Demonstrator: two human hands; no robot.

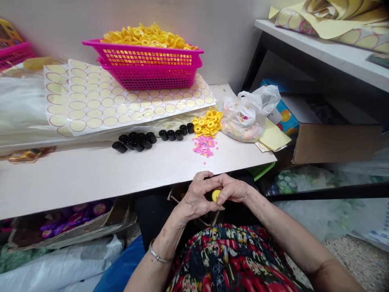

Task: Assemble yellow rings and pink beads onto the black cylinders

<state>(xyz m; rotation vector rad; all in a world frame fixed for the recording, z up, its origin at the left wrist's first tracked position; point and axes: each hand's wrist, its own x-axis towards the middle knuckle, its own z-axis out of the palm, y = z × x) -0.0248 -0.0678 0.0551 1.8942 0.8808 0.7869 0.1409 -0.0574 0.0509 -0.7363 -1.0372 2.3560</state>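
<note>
Just past the table's front edge, over my lap, my two hands meet. A small yellow ring-shaped piece [216, 195] shows between them. My right hand [234, 190] pinches it, the thumb lying against its face. My left hand [199, 196] curls around from the other side with its fingers closed. Something dark sits behind the yellow piece, but I cannot tell it from the dark trousers. On the table ahead lie a heap of yellow rings [208, 122], scattered small pink beads [204, 146] and several black cylinders [138, 141].
Pink baskets [154, 77] heaped with yellow rings stand on sheets of oval stickers [112, 109] at the back. A plastic bag [243, 121] of pale pieces lies at the table's right end. A cardboard box [334, 142] sits beneath the right shelf [319, 52].
</note>
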